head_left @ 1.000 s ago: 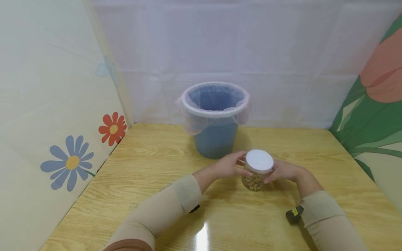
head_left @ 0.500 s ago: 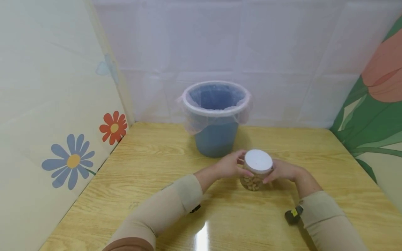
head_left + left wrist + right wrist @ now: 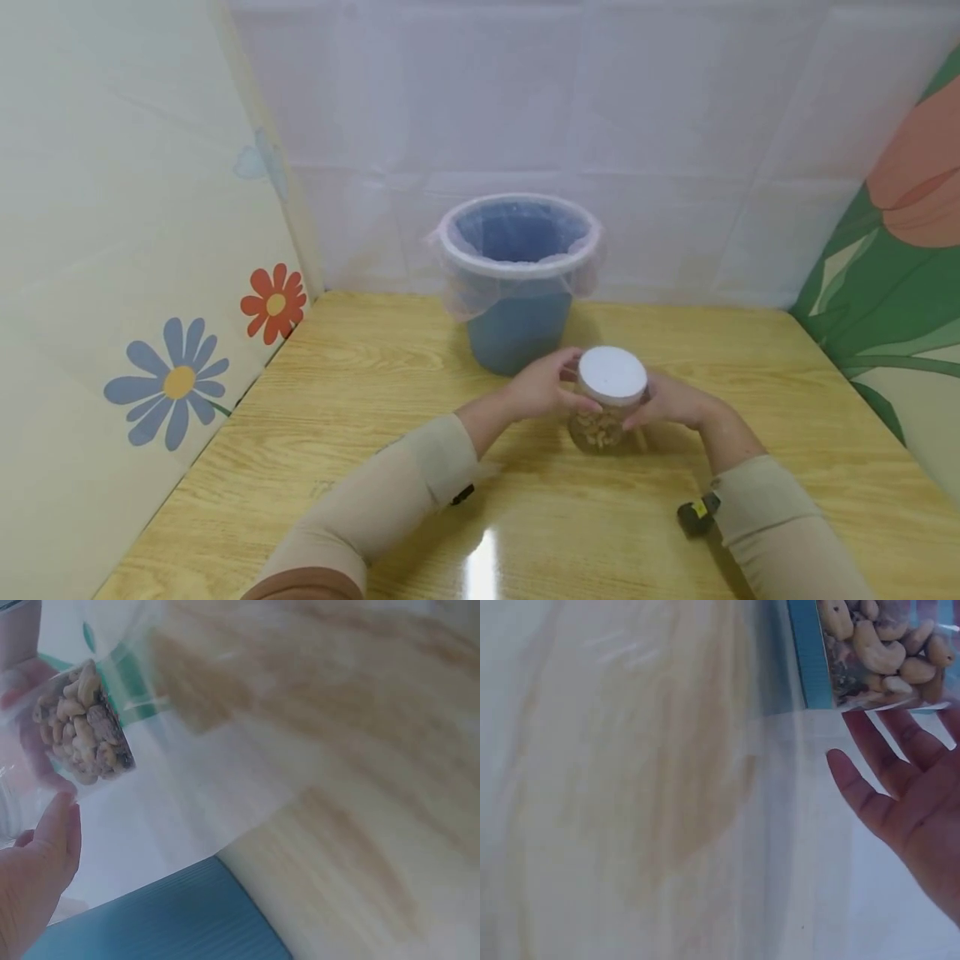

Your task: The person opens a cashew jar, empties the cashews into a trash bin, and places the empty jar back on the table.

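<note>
A clear jar [image 3: 596, 432] with a white lid [image 3: 612, 372] is between my two hands, over the table right of the middle. Cashews [image 3: 82, 727] fill its lower part, and the wrist views show darker bits among them. From the left, my left hand [image 3: 542, 387] grips the jar, its thumb across the front below the lid. My right hand [image 3: 675, 402] holds the opposite side with thumb and fingers. Seen from the right wrist, that hand [image 3: 922, 799] has bent, spread fingers reaching the jar's wall. The fingers behind the jar are partly hidden in the head view.
A blue bin [image 3: 517, 333] lined with a translucent bag stands behind the jar, slightly left. The wooden table [image 3: 360, 350] meets a white sheet at the back. Walls with printed flowers flank it on both sides. A small black device is at each wrist.
In the head view the jar and both hands have shifted slightly up and left. Both hands have kept their hold on the jar throughout.
</note>
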Motion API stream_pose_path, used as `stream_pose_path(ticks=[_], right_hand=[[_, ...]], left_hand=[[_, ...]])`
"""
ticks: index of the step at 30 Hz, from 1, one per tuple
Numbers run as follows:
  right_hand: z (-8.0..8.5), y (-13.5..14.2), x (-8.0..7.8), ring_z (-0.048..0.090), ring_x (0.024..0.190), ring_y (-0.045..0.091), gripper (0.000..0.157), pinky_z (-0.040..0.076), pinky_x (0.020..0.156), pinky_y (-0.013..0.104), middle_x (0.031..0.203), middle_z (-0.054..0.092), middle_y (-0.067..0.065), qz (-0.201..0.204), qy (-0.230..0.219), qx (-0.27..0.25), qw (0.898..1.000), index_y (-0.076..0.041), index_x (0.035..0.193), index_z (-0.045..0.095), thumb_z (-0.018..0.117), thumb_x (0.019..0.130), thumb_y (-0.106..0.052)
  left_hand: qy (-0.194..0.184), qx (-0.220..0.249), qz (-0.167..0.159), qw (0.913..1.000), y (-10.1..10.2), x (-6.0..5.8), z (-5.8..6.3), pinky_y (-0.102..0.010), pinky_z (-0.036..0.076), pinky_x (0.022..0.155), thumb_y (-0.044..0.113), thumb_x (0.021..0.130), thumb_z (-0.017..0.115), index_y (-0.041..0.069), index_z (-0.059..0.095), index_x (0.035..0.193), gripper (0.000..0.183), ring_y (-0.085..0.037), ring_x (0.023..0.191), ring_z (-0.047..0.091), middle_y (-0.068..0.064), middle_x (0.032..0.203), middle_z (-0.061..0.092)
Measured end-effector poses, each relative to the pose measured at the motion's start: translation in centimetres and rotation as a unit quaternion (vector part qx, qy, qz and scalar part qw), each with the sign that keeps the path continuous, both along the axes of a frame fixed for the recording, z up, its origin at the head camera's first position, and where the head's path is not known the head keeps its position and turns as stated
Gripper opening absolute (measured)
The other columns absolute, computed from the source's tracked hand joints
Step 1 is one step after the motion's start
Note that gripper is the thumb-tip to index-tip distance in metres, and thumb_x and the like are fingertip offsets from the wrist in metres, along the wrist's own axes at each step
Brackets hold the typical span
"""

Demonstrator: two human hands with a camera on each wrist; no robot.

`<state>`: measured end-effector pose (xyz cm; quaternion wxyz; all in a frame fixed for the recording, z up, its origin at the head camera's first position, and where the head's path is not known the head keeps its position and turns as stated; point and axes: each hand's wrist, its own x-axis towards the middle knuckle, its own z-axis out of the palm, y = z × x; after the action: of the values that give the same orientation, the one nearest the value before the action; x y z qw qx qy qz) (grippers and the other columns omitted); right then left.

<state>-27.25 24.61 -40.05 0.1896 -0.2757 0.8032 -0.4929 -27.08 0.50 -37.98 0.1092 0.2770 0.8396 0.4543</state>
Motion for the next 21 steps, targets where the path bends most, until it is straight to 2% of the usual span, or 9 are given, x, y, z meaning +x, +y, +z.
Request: stream_pose_path(ticks=[5,13,17,21], right_hand=[[0.7,-0.3,-0.1,0.031,0.126,0.044,0.092,0.026,0.100,0.059,0.140,0.032,0.025,-0.009,0.020,-0.028,0.999,0.003,0.140,0.022,0.077,0.067,-0.006],[1.5,-1.3,0.0,0.026,0.128,0.044,0.090,0.021,0.103,0.057,0.140,0.029,0.027,-0.010,0.035,-0.074,0.997,0.008,0.139,0.020,0.074,0.068,-0.001],[1.9,-1.8,0.2,0.027,0.127,0.043,0.088,0.021,0.103,0.057,0.140,0.029,0.027,-0.003,0.041,-0.088,0.995,0.008,0.138,0.021,0.073,0.068,0.000],[2.3,-2.2,0.3,0.031,0.126,0.041,0.085,0.029,0.102,0.050,0.139,0.031,0.026,0.004,0.062,-0.097,0.993,0.007,0.138,0.023,0.072,0.069,0.001]], left_hand=[[0.017,0.016,0.004,0.9997,-0.4,0.0,1.2,-0.035,0.044,0.093,0.032,0.064,0.082,0.020,0.044,0.131,0.078,-0.017,0.110,0.054,0.003,0.126,0.053],[0.031,0.034,0.004,0.9989,-1.1,0.3,2.6,-0.034,0.043,0.094,0.031,0.063,0.082,0.021,0.044,0.132,0.079,-0.018,0.112,0.053,0.003,0.127,0.052],[0.027,0.044,0.014,0.9986,-1.5,0.4,2.9,-0.033,0.043,0.093,0.032,0.063,0.083,0.021,0.045,0.131,0.079,-0.016,0.112,0.053,0.004,0.127,0.052],[0.049,0.045,0.028,0.9973,-1.8,0.4,3.1,-0.035,0.039,0.097,0.035,0.062,0.083,0.020,0.047,0.129,0.078,-0.013,0.114,0.050,0.005,0.124,0.054]])
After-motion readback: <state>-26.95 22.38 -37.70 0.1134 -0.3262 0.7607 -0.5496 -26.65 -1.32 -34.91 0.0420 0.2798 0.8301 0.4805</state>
